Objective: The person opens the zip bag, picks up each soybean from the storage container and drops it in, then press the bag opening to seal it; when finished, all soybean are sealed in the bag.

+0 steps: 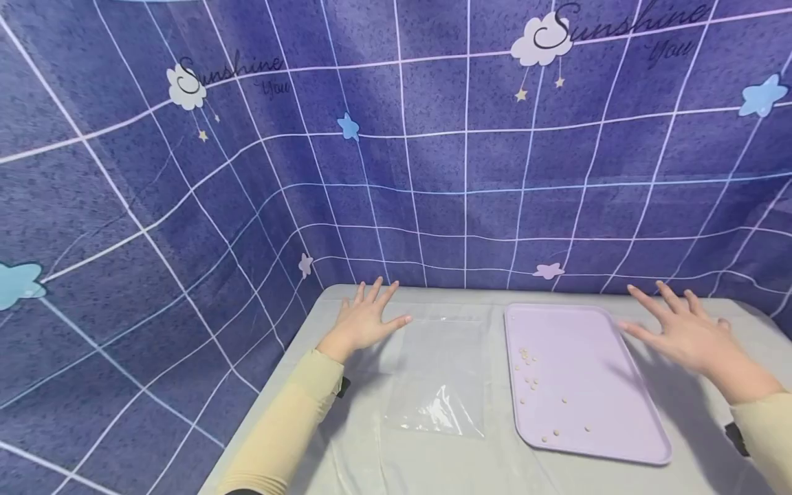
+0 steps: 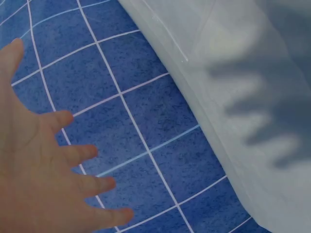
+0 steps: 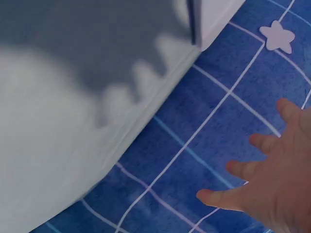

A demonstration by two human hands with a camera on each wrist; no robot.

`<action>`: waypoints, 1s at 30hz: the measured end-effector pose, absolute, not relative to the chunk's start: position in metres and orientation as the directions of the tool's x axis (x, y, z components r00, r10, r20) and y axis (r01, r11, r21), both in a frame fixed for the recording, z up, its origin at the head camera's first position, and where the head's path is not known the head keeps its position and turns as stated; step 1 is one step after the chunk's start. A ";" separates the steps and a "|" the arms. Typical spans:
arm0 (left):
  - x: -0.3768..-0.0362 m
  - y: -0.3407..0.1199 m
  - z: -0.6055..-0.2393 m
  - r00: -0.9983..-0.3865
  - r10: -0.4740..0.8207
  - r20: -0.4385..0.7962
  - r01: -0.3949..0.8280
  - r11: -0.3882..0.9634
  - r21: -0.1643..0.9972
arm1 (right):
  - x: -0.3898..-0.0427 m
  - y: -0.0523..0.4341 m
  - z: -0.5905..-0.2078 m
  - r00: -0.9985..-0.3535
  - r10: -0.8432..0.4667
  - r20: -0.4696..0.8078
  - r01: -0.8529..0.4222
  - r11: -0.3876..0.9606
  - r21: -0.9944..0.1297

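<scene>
My left hand [image 1: 364, 322] hovers over the table's far left part with its fingers spread, holding nothing. Just right of it a clear plastic bag [image 1: 438, 371] lies flat. To the right of the bag is a light purple tray [image 1: 594, 385] with several small, pale round pieces [image 1: 527, 357] scattered mostly along its left side. Beyond the tray's right edge my right hand [image 1: 689, 335] is held up, fingers splayed and nothing in it. Both wrist views show the left hand [image 2: 43, 170] and the right hand [image 3: 272, 170] apart from the table, their shadows falling on the cloth.
A pale grey-white cloth covers the table [image 1: 359, 440]. Behind it and on the left hangs a blue-purple curtain [image 1: 433, 158] with grid lines, clouds and stars, close to the table's far edge [image 1: 458, 292].
</scene>
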State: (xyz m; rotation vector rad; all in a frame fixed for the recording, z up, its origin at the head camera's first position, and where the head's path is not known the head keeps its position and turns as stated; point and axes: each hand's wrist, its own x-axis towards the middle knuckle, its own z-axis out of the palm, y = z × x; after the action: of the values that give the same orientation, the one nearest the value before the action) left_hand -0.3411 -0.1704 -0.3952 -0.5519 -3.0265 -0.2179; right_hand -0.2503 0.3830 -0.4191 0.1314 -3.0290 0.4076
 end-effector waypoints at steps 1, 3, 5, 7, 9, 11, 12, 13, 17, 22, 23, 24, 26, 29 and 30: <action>-0.342 -0.170 -0.396 -0.932 0.350 0.092 0.359 0.924 0.133 | -0.252 0.380 -0.418 -0.992 -0.076 0.097 -0.099 0.961 -0.258; -0.346 -0.170 -0.397 -0.927 0.357 0.115 0.372 0.916 0.150 | -0.259 0.371 -0.415 -0.990 -0.086 0.116 -0.114 0.959 -0.260; -0.351 -0.169 -0.399 -0.919 0.368 0.144 0.390 0.903 0.183 | -0.267 0.359 -0.414 -0.982 -0.109 0.154 -0.146 0.956 -0.256; -0.355 -0.167 -0.402 -0.909 0.375 0.182 0.411 0.880 0.237 | -0.275 0.346 -0.413 -0.972 -0.141 0.190 -0.187 0.949 -0.255; -0.359 -0.164 -0.404 -0.900 0.375 0.222 0.429 0.852 0.300 | -0.283 0.330 -0.412 -0.959 -0.182 0.218 -0.236 0.938 -0.254; -0.363 -0.162 -0.408 -0.894 0.370 0.253 0.440 0.829 0.345 | -0.290 0.313 -0.412 -0.945 -0.223 0.237 -0.282 0.926 -0.250; -0.365 -0.161 -0.410 -0.892 0.366 0.266 0.444 0.820 0.362 | -0.293 0.304 -0.412 -0.938 -0.244 0.246 -0.304 0.919 -0.250; -0.367 -0.160 -0.412 -0.892 0.362 0.272 0.444 0.816 0.370 | -0.296 0.296 -0.413 -0.931 -0.260 0.255 -0.322 0.914 -0.247; -0.375 -0.160 -0.422 -0.895 0.381 0.233 0.445 0.802 0.397 | -0.309 0.264 -0.415 -0.903 -0.320 0.286 -0.395 0.880 -0.263; -0.385 -0.163 -0.435 -0.905 0.412 0.105 0.415 0.804 0.427 | -0.324 0.229 -0.421 -0.873 -0.395 0.286 -0.476 0.815 -0.330; -0.387 -0.163 -0.438 -0.909 0.408 0.088 0.404 0.805 0.435 | -0.328 0.223 -0.423 -0.868 -0.408 0.282 -0.488 0.803 -0.341; -0.390 -0.163 -0.440 -0.911 0.406 0.079 0.397 0.806 0.438 | -0.331 0.218 -0.424 -0.865 -0.420 0.274 -0.497 0.793 -0.352; -0.396 -0.162 -0.444 -0.918 0.392 0.061 0.376 0.810 0.450 | -0.339 0.209 -0.428 -0.859 -0.441 0.261 -0.511 0.776 -0.371; -0.408 -0.155 -0.447 -0.925 0.376 0.057 0.357 0.807 0.471 | -0.351 0.199 -0.432 -0.855 -0.459 0.241 -0.518 0.763 -0.386; -0.410 -0.154 -0.449 -0.926 0.374 0.050 0.350 0.805 0.479 | -0.354 0.195 -0.435 -0.856 -0.462 0.231 -0.517 0.763 -0.388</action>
State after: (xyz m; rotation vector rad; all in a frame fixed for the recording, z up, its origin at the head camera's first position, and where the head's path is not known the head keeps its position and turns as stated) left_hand -0.4102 -0.1541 -0.4488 -0.6079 -3.0290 -0.7885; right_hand -0.3544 0.1948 -0.4352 0.7901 -2.8353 0.6774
